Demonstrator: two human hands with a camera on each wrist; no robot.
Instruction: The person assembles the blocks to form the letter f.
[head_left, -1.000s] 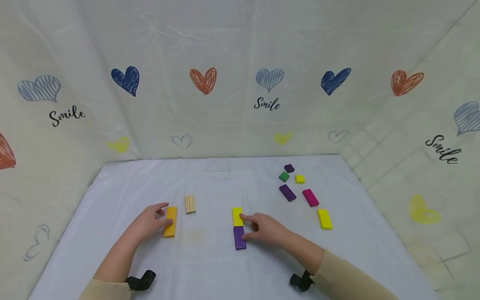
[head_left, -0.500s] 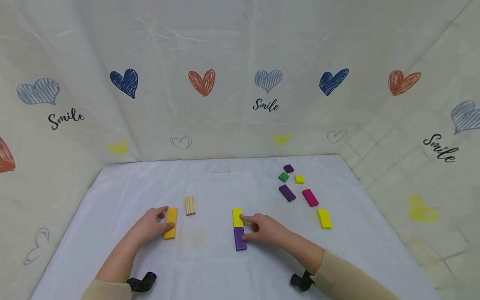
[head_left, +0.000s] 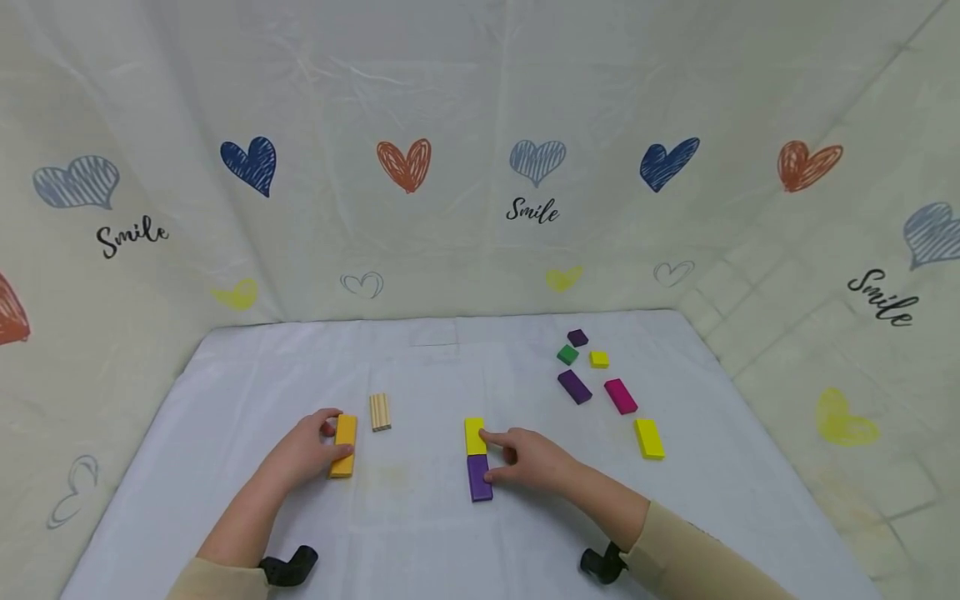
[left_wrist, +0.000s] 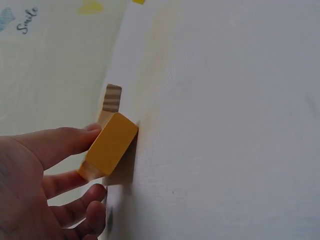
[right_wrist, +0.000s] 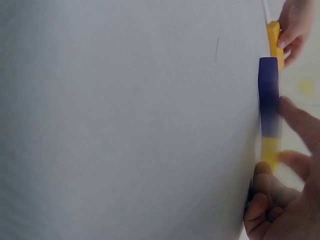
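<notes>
Pinching the orange rectangular block (head_left: 347,430) between thumb and finger beside the striped wooden block (head_left: 380,412), the left hand (head_left: 307,447) seemed at the grasping step; lift-off was unclear. The right hand (head_left: 536,458) rested its spread thumb and forefinger against the abutting purple block (head_left: 477,482) and yellow block (head_left: 474,435). Moving on probably called for a steady pinch. The orange piece looked smooth and plain, its corners slightly rounded.

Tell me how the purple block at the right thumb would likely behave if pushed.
The purple block looks rigid, given its straight edges. Its flat faces make rolling unlikely. Pushed forward, it would probably shove the yellow block touching its far end.
</notes>
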